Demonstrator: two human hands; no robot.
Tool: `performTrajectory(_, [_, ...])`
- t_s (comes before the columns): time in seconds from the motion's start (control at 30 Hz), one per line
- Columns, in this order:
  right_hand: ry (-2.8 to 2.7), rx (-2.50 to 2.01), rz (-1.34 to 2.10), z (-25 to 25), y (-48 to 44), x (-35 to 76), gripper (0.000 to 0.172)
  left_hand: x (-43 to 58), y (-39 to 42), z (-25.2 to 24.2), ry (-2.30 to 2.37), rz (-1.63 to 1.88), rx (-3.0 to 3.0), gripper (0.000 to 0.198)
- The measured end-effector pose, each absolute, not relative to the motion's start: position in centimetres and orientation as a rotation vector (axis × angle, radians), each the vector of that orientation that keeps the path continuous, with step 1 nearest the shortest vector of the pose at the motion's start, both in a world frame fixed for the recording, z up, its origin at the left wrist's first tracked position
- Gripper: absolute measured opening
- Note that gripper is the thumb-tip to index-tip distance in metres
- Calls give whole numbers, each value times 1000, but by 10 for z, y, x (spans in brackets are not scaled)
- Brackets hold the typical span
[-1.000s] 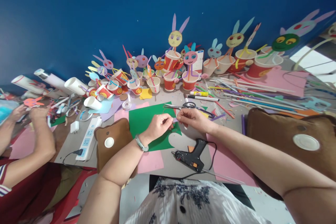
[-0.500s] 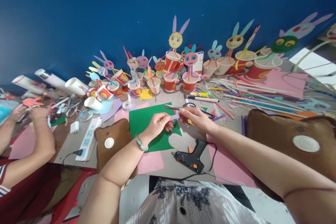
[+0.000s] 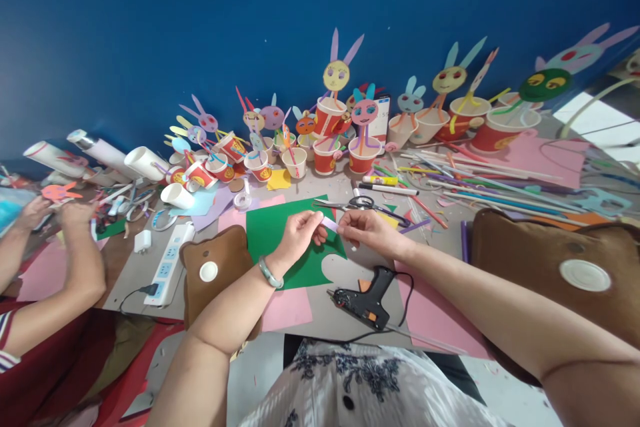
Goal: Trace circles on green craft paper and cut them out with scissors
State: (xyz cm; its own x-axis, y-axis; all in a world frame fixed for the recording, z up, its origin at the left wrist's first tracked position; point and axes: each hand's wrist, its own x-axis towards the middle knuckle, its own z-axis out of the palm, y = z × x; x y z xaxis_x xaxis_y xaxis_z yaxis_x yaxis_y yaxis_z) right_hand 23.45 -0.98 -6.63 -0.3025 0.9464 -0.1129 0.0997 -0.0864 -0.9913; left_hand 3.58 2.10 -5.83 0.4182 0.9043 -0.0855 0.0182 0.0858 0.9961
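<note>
Between my two hands is a small pale purple paper strip (image 3: 329, 224). My left hand (image 3: 303, 233) pinches its left end between thumb and forefinger, and my right hand (image 3: 365, 230) pinches the right end. Under my left hand lies a green paper sheet (image 3: 273, 230) with a curved piece cut out of its right side. Black-handled scissors (image 3: 361, 203) rest just beyond my hands, blades pointing left. A black glue gun (image 3: 367, 298) lies on its side nearer to me, its nozzle toward the left.
Paper cups with rabbit-faced figures (image 3: 336, 77) line the back by the blue wall. A power strip (image 3: 169, 265) and brown cushion-like pouches (image 3: 220, 267) (image 3: 543, 273) flank my arms. Straws and sticks (image 3: 495, 190) are strewn at right. At left, another person's hands (image 3: 75, 213) hold an orange cutout.
My hands have moved slightly apart, so more of the purple strip shows between them, now tilted down to the right. My right hand has turned a little.
</note>
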Motion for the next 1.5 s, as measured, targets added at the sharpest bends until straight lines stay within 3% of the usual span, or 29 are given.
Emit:
performTrajectory(0.47, [-1427,-1162,1466,-65,-15,228,49,40,17,-66,866,803,1228,35])
performTrajectory(1.37, [-1132,-1171,1422,-70,-9,234,41,37,16,-62,939,804,1444,53])
performTrajectory(1.5, [-1204,-1169,1410,-67,-12,231,41,38,14,-62,935,821,1378,42])
